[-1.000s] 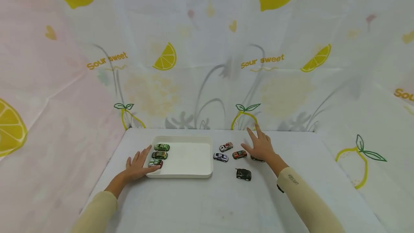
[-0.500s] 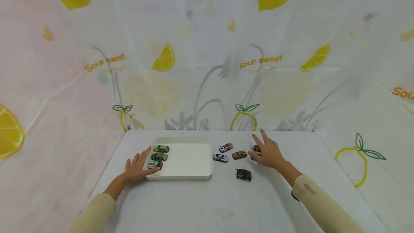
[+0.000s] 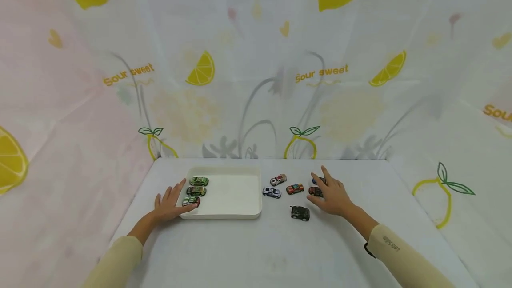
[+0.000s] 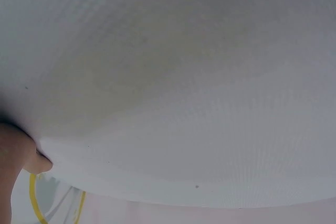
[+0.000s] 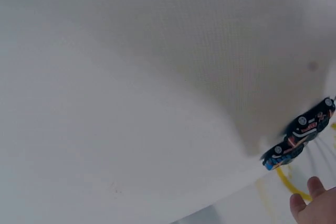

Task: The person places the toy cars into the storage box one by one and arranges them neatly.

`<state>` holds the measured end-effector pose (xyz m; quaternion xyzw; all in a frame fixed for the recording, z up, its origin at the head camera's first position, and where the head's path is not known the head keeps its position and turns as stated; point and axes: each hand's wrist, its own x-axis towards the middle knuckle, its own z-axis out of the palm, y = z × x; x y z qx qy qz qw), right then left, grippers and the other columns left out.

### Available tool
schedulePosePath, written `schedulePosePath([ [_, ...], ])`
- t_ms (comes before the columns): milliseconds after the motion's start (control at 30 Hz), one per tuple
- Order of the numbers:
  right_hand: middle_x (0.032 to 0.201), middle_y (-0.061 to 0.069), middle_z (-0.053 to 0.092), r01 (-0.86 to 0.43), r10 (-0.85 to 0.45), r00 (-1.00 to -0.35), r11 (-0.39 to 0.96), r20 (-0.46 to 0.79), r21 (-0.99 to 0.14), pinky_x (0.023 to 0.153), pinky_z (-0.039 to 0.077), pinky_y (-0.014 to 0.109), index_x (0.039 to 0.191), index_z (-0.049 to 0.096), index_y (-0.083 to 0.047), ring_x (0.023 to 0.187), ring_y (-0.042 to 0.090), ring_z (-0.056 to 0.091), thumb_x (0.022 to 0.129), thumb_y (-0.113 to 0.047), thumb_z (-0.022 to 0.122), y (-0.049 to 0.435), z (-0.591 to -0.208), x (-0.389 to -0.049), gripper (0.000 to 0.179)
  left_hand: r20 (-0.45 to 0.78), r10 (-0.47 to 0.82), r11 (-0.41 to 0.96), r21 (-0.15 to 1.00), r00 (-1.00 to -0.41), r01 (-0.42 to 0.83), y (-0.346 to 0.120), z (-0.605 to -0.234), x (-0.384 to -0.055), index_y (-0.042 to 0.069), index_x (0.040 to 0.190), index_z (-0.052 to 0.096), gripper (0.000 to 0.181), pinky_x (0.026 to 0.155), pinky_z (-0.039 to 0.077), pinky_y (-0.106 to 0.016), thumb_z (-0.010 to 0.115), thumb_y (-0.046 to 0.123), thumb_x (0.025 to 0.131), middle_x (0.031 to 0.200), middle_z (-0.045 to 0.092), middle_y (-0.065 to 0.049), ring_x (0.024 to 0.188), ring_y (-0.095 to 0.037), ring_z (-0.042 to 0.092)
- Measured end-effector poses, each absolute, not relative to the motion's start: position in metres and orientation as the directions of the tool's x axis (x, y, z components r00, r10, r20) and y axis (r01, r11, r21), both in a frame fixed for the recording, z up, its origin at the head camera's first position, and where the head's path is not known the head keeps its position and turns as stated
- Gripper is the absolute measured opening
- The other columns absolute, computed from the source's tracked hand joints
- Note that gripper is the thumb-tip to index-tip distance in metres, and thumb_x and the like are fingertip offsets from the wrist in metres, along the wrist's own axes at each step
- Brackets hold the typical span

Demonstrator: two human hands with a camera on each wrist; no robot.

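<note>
My left hand (image 3: 168,208) rests along the left wall of a white tray (image 3: 234,192), its thumb reaching over the rim by a green-and-white toy car (image 3: 191,200). Behind that car, a camouflage toy car (image 3: 196,191) and a bright green toy car (image 3: 199,181) stand in the tray. My right hand (image 3: 335,197), fingers spread, hovers at a dark red-and-black toy car (image 3: 315,191) and a blue toy car (image 3: 317,181), which the fingers partly cover. In the right wrist view, the dark car (image 5: 310,124) and the blue car (image 5: 283,156) overlap beyond the fingertips.
Between the tray and my right hand stand an orange toy car (image 3: 295,189), a white-and-blue one (image 3: 272,192) and a white-and-red one (image 3: 278,179). Closer to me is a black toy jeep (image 3: 300,213). A lemon-print cloth (image 3: 256,114) backs the white table (image 3: 256,248).
My right hand has shifted right and slightly toward me, uncovering the dark red car and part of the blue one. The left hand keeps its place at the tray.
</note>
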<state>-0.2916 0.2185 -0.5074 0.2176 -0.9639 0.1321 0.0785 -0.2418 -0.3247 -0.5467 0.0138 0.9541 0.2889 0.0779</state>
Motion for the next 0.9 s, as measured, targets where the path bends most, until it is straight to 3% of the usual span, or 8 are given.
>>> schedulePosePath([
  [633,0.16,0.025,0.023,-0.496,-0.456,-0.863,0.846,0.219,-0.195,0.103,0.037,0.066,0.15,0.042,-0.014,0.134,0.051,0.043,0.09,-0.052,0.065,0.213,-0.521,-0.276,0.075,-0.176,0.056,0.833,0.552,-0.983,-0.051,-0.326,-0.545,-0.242,0.016,0.159,0.005,0.112,0.11,-0.011,-0.072,0.067,0.064,0.08,0.162,0.008,-0.026,0.147,-0.052,-0.002],
  [900,0.16,0.024,0.024,-0.57,-0.521,-0.814,0.802,0.258,-0.178,0.101,0.037,0.066,0.15,0.043,-0.014,0.133,0.047,0.045,0.091,-0.054,0.063,0.211,-0.527,-0.269,0.073,-0.178,0.064,0.838,0.543,-0.982,-0.044,-0.327,-0.549,-0.244,0.016,0.159,0.004,0.112,0.109,-0.011,-0.073,0.066,0.065,0.081,0.163,0.007,-0.026,0.147,-0.052,-0.003],
])
